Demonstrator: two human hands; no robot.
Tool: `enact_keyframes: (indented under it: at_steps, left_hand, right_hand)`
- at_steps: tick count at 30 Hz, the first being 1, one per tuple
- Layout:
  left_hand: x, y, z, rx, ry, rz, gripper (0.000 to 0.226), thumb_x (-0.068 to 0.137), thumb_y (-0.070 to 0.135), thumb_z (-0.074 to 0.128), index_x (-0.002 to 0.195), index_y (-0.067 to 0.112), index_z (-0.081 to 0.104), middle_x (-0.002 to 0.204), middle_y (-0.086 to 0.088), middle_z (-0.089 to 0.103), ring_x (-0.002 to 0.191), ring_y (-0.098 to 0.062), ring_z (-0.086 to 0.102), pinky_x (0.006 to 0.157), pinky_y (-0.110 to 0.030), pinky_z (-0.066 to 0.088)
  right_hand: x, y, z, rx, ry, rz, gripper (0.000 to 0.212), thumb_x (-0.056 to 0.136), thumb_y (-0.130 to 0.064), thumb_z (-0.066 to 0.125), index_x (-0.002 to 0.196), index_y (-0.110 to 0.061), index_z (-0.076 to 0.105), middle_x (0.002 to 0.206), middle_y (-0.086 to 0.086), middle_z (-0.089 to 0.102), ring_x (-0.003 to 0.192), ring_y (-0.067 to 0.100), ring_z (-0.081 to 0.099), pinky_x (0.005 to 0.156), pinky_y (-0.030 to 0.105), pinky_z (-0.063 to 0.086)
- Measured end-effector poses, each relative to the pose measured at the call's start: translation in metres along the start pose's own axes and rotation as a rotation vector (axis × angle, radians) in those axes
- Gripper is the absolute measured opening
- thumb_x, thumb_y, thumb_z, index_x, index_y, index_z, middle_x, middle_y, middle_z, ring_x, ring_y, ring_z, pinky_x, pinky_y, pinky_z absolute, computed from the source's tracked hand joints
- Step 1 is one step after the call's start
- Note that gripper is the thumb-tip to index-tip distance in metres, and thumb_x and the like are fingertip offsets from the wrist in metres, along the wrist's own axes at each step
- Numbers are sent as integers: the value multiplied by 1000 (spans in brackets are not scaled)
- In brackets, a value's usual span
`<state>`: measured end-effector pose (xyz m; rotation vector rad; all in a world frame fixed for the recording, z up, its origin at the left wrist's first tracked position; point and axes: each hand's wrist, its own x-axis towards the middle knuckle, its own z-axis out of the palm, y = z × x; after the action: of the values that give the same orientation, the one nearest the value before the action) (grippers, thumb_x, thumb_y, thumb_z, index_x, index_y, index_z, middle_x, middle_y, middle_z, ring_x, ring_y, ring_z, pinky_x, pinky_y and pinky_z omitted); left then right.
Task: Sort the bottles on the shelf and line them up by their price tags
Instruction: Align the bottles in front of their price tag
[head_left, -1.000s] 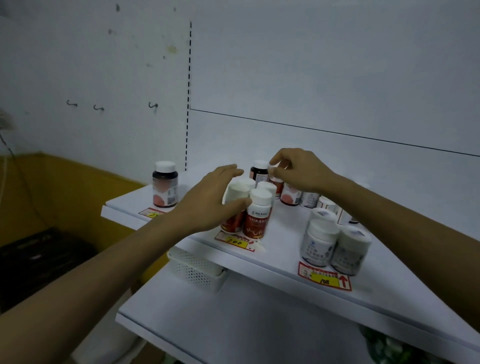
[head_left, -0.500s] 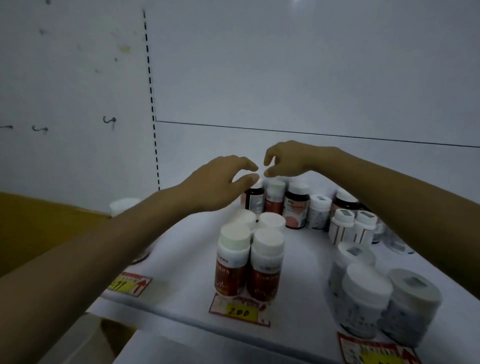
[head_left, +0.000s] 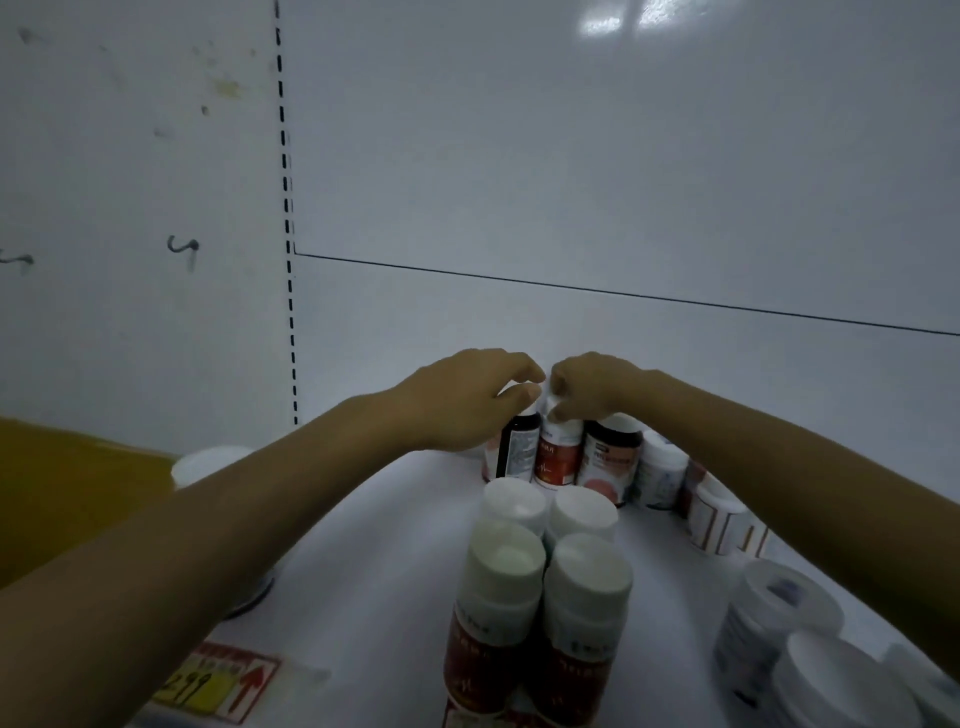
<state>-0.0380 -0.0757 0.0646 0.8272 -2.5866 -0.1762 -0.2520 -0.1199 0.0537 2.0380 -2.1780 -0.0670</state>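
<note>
Both my hands reach to the back row of bottles on the white shelf (head_left: 384, 551). My left hand (head_left: 462, 400) curls its fingers and thumb round the white cap of a dark bottle (head_left: 519, 449). My right hand (head_left: 592, 387) pinches the cap of the red-label bottle (head_left: 558, 460) beside it. A dark bottle with a pink label (head_left: 610, 465) stands just right of them, under my right wrist. Several red-label bottles with white caps (head_left: 493, 597) stand grouped at the front. A yellow and red price tag (head_left: 208, 683) sits on the front edge at the left.
White jars (head_left: 779, 613) stand at the front right, and striped white bottles (head_left: 719, 519) lie under my right forearm. A lone bottle's white cap (head_left: 208, 465) shows behind my left forearm. The white back panel rises close behind the back row.
The camera has moved closer and lower. Both hands have dropped from just above the back row onto two neighbouring bottle caps and closed round them.
</note>
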Motion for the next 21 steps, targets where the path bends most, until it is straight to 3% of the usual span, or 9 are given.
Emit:
enact_keyframes:
  at_steps: [6, 10, 14, 21]
  left_hand:
    - [1, -6, -2, 47, -22, 53, 36, 96, 36, 38, 128, 24, 47, 131, 0, 53, 116, -18, 48, 96, -40, 41]
    - [-6, -10, -11, 52, 2, 142, 35, 97, 34, 37, 128, 22, 47, 130, 0, 54, 115, -19, 48, 95, -42, 41]
    - [-25, -34, -28, 44, 37, 195, 35, 98, 31, 35, 131, 24, 45, 134, 2, 51, 121, -18, 44, 98, -42, 39]
    - [-62, -87, -61, -77, 60, 217, 37, 96, 34, 39, 131, 25, 45, 135, 5, 50, 124, -14, 43, 102, -39, 36]
  right_hand:
    - [-7, -3, 1, 131, 13, 47, 37, 75, -29, 70, 104, -14, 52, 106, 6, 58, 89, 20, 49, 74, 31, 41]
    - [-17, -15, 0, 174, 26, 74, 45, 75, -28, 70, 115, -14, 52, 108, 6, 58, 96, 22, 53, 83, 37, 48]
    - [-23, -26, -24, 188, 38, 135, 33, 76, -29, 69, 101, -16, 52, 102, 3, 55, 93, 20, 51, 77, 32, 44]
    - [-43, -68, -77, 244, 153, 221, 30, 78, -29, 70, 99, -15, 56, 99, 0, 51, 91, 19, 50, 72, 30, 42]
